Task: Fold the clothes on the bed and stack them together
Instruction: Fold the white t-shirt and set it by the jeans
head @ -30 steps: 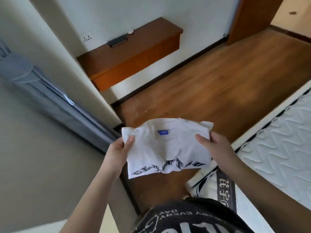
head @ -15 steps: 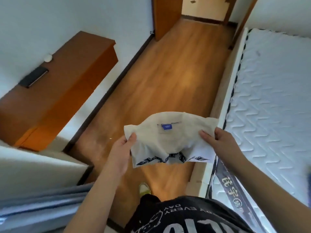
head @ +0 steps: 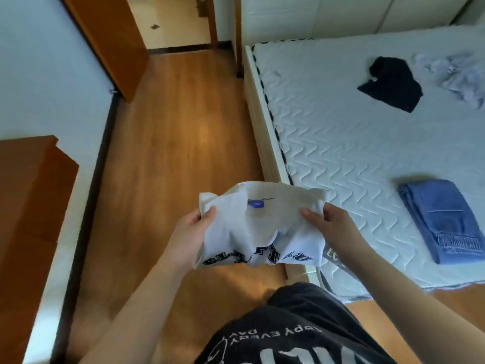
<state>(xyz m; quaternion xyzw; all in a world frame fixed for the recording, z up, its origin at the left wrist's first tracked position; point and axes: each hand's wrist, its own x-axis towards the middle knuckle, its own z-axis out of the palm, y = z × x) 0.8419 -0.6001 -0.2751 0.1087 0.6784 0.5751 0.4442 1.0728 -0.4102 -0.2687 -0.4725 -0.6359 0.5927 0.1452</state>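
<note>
A folded white T-shirt [head: 262, 227] with dark lettering and a blue neck label hangs in the air over the floor beside the bed's near left corner. My left hand [head: 190, 237] grips its left edge and my right hand [head: 330, 227] grips its right edge, thumbs on top. On the mattress [head: 341, 143] lie folded blue jeans [head: 443, 219] at the near right. A dark navy garment [head: 391, 84] is partly folded and a crumpled pale blue garment [head: 456, 74] lies loose at the far right.
Wooden floor [head: 170, 153] runs between the bed and the white wall on the left. A brown wooden cabinet [head: 29, 206] stands at the left. An open wooden door [head: 110, 40] and doorway are at the far end.
The view has swung right from the wall and cabinet to the bed, bringing the clothes on the mattress into sight. Both hands have kept their hold on the white T-shirt.
</note>
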